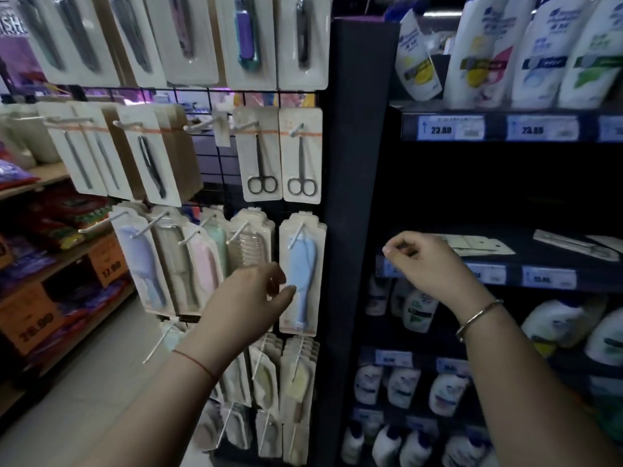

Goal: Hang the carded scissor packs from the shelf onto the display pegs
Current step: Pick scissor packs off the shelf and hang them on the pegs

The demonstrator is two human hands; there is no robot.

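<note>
The scene is dim overall, with the dark shelf unit [357,197] as the murkiest part; the bay to its right sinks almost to black, and the card packs [472,244] lying there barely stand out. Left of that unit the white carded goods [300,153] catch the most light and look slightly washed, with pale sheen on their blisters. A purple glow shows behind the wire grid, up and left. Everything is soft; price tags [451,129] are smeared. Straight lines bow toward the edges.
</note>
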